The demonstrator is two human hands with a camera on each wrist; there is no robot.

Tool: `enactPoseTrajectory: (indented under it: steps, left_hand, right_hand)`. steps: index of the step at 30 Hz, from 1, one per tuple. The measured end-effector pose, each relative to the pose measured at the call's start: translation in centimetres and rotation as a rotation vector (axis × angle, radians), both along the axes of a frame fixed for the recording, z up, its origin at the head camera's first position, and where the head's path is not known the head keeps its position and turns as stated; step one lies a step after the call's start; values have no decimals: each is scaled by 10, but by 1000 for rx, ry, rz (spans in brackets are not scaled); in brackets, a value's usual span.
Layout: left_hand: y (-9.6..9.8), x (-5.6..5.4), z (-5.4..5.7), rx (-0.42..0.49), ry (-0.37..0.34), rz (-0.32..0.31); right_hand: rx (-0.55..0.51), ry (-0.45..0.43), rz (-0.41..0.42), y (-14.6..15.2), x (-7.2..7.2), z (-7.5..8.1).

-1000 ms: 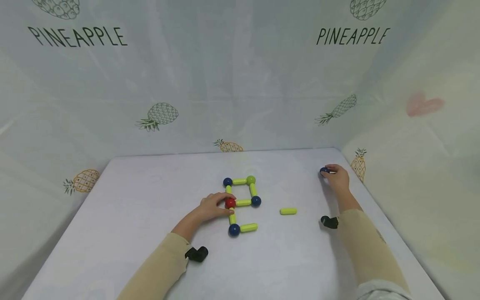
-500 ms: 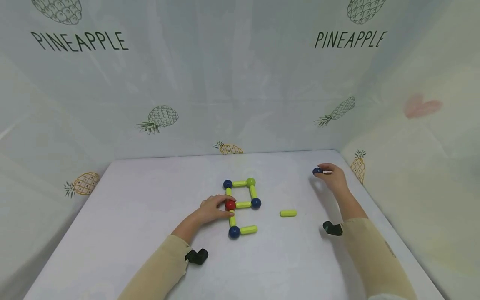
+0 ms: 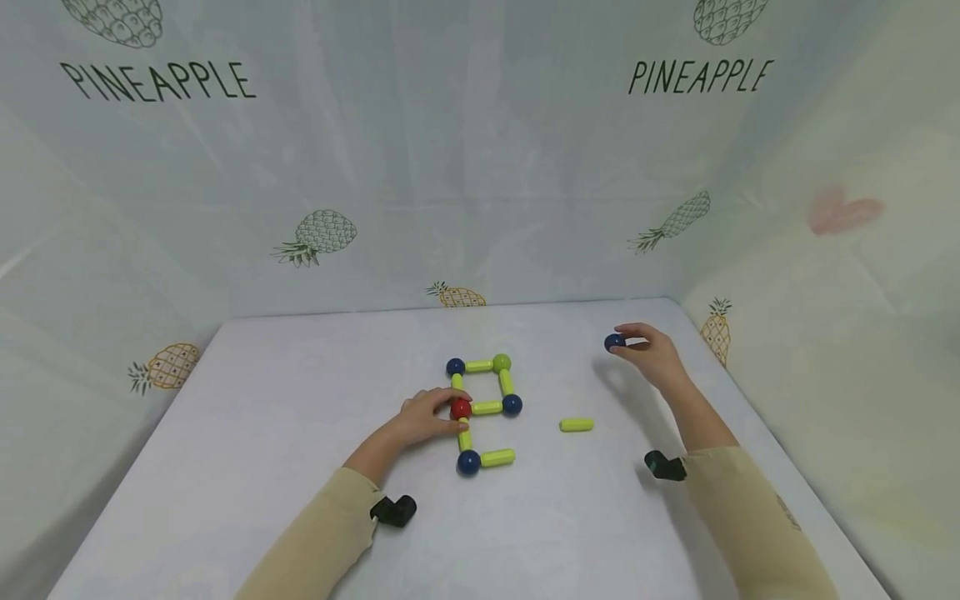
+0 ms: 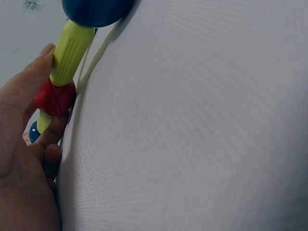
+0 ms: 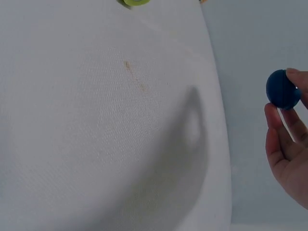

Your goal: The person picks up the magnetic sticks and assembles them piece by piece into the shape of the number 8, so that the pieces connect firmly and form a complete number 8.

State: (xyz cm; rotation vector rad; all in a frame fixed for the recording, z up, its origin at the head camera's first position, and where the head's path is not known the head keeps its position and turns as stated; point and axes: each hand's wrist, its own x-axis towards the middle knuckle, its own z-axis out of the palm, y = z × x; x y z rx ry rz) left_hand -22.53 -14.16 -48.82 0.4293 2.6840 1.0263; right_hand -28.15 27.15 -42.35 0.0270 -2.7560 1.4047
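Note:
A figure of balls and yellow-green rods lies mid-table. Four rods and corner balls form its square: a red ball [image 3: 461, 409], a blue ball [image 3: 455, 367], a green ball [image 3: 502, 362] and another blue ball [image 3: 512, 405]. From the red ball a rod runs toward the near side to a larger-looking blue ball [image 3: 468, 462], which bears a sideways rod [image 3: 497, 457] with a free end. My left hand [image 3: 426, 417] holds the red ball between thumb and fingers. Raised over the table's right side, my right hand [image 3: 651, 354] pinches a loose blue ball [image 5: 283, 90] at its fingertips.
A single yellow-green rod [image 3: 577, 425] lies on the white table [image 3: 300, 383] between the figure and my right arm. Behind the table hangs a pale curtain [image 3: 405, 150] printed with pineapples. Each sleeve has a dark wrist device [image 3: 665, 466].
My right hand has moved left, carrying the blue ball from near the table's far right corner. The left hand and the figure stay in place.

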Motion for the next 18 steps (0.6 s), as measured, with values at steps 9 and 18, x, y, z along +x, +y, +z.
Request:
enactPoseTrajectory:
  steps: [9, 18]
  left_hand:
    - [0, -1, 0, -2, 7, -6]
    - [0, 1, 2, 5, 5, -4]
  right_hand:
    - [19, -24, 111, -12, 14, 7]
    - [30, 9, 182, -24, 29, 4]
